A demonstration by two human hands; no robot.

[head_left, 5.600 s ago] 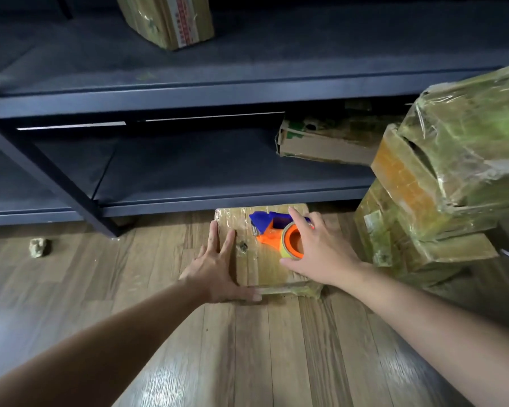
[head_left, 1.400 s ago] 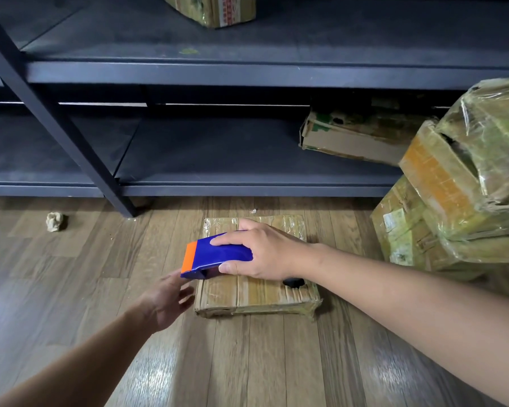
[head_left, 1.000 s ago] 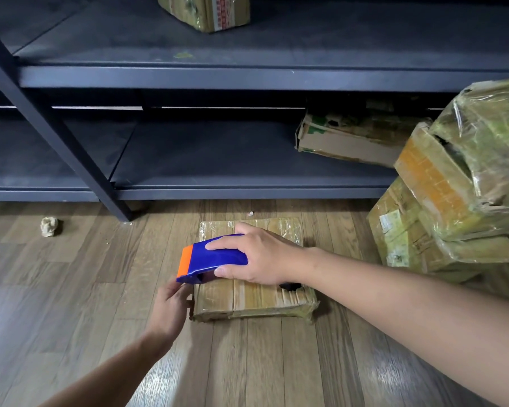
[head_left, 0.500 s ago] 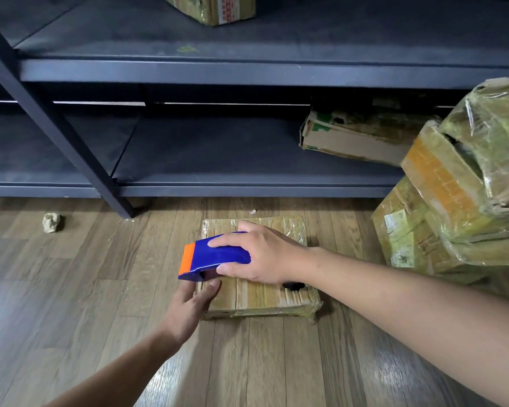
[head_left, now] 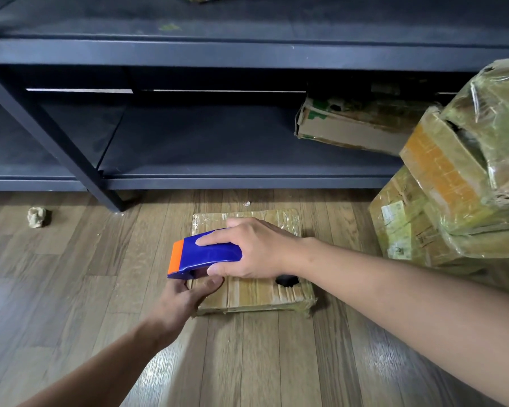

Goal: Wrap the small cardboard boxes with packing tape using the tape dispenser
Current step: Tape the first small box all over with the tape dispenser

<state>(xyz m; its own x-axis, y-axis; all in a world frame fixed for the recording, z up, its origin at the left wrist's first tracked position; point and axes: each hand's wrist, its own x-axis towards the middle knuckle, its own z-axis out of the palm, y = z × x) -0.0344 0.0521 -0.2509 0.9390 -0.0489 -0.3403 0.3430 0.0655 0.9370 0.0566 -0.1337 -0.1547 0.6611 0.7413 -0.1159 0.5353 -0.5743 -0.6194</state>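
The tape dispenser (head_left: 206,257) lies with its long axis running 3 to 9 o'clock, its orange nose pointing to 9 and dipping a little toward the floor, its blue body trailing back toward 3. My right grip (head_left: 256,251) is clamped on its rear half: fingers curled over the top, thumb tucked along the near side. The dispenser sits over the left part of the small cardboard box (head_left: 262,292), its nose overhanging the box's 9 o'clock edge. My left grip (head_left: 185,298) is closed on the box's near-left corner, just under that nose, with the thumb on the top face and the fingers curled round the edge; whether it also pinches tape I cannot tell. The box is flat and glossy with tape, and has a dark hole (head_left: 287,280) near its 5 o'clock corner. It lies on a wooden plank floor (head_left: 247,362). At 12 o'clock stands a dark metal shelf unit (head_left: 218,54) with a worn carton (head_left: 350,133) on its lowest shelf. At 3 o'clock rises a stack of wrapped boxes (head_left: 453,201). A crumpled paper ball (head_left: 37,217) lies at 10 o'clock, well apart.
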